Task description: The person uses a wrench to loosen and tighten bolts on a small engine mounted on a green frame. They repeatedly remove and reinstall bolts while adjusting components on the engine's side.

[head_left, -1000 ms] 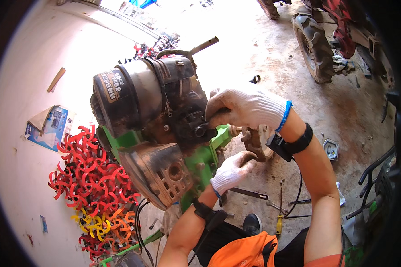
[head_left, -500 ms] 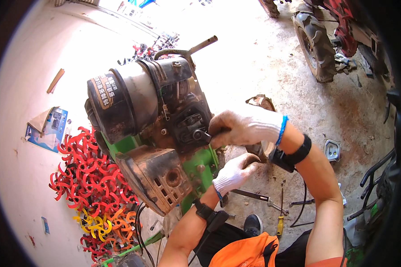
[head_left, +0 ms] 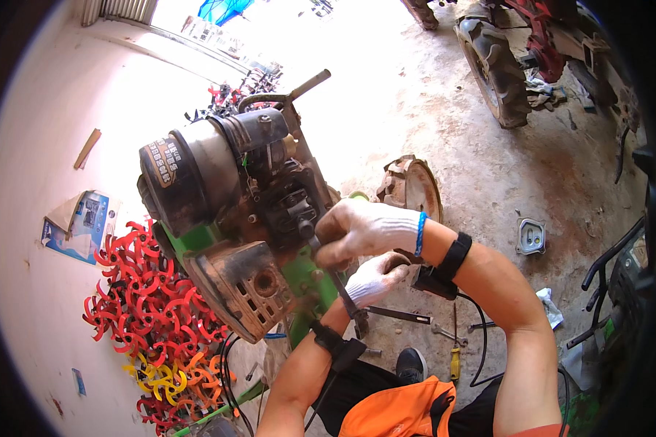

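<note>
A dusty engine [head_left: 270, 193] sits on a green machine frame [head_left: 302, 273], with a black air-filter housing [head_left: 171, 175] on top and a rusty muffler guard [head_left: 244, 284] below. My right hand [head_left: 372, 227], in a soiled white glove, reaches to the exposed dark cylinder head [head_left: 293, 207]. Its fingertips are pinched beside the head, around something small that I cannot make out. Lower down, my gloved left hand [head_left: 375, 278] has its thumb against its curled fingers; whatever they may hold is hidden. Dark straps with small boxes circle both wrists.
Behind my hands stands a lugged wheel [head_left: 415, 191]. On the floor lie a metal cover [head_left: 532, 237], a yellow-handled screwdriver [head_left: 455, 364] and a wrench [head_left: 448, 333]. Red curved blades [head_left: 153, 291] are heaped by the left wall. A larger tyre [head_left: 492, 73] stands far right.
My right hand has moved slightly left and down, its fingers still by the cylinder head. The left hand has shifted a little left. The whole view has also shifted somewhat.
</note>
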